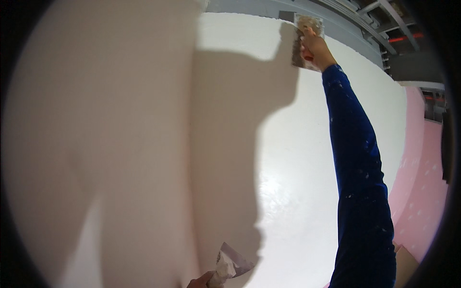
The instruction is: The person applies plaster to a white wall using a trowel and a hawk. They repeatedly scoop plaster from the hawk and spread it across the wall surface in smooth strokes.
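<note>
My right hand (314, 48), at the end of a raised arm in a paint-flecked blue sleeve (357, 158), is closed round the handle of a plastering trowel (299, 61). The trowel's flat rectangular blade lies against the top of the white wall (293, 158), by its upper edge. Whitish plaster smears the trowel. Low in the view, my left hand (201, 280) grips a putty knife (231, 261) with a wide blade and pale plaster on it. Most of that hand is cut off by the lower edge.
A second pale wall (105, 120) meets the white one in a corner at left. My shadow (230, 120) darkens the white wall. Grey metal framing (394, 24) runs overhead at upper right. Beyond stands a pink wall (425, 177) with light spots; a brown board-like thing (406, 264) is below it.
</note>
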The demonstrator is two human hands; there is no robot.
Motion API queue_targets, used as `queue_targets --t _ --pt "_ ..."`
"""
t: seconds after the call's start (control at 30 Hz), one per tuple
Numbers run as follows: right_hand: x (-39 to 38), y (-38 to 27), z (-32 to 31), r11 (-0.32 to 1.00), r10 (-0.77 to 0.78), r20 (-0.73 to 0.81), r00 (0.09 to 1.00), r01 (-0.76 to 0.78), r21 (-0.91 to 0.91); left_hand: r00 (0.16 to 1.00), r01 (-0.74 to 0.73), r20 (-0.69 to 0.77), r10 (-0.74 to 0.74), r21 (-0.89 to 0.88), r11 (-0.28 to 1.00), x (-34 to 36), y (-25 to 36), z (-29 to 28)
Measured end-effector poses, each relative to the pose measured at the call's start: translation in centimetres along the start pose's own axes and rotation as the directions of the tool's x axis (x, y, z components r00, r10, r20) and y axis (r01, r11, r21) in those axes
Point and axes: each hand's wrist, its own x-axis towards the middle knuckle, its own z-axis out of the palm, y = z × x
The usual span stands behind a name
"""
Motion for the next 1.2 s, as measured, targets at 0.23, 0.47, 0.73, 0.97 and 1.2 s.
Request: queue_targets --t 0.23,0.47,0.73,0.97,1.2 --pt "-2.0 -0.8 3.2 0.978 -0.102 0.293 0.951 0.042 0.206 0.999 -0.03 -0.028 0.028 -0.091 0.995 2.4 2.6 0.5" --pt "-1.1 -2.0 16.9 0.955 -0.068 0.359 0.931 -0.044 0.295 0.989 -0.134 0.011 0.145 -0.326 0.936 5.3 -1.9 2.9" --pt "1.9 -2.0 21.7 0.948 -0.131 0.355 0.926 0.012 0.318 0.979 -0.198 -0.008 0.204 -0.289 0.937 7.7 -2.5 4.4" --pt "2.6 -1.0 23.1 0.937 -0.125 0.344 0.93 -0.003 0.348 0.958 -0.286 -0.02 0.285 -0.01 0.958 6.3 2.0 1.2" --pt "4.9 -0.8 23.9 0.97 -0.213 0.309 0.927 0.162 0.18 0.993 -0.081 0.1 0.067 0.145 0.986 5.7 3.9 1.4"
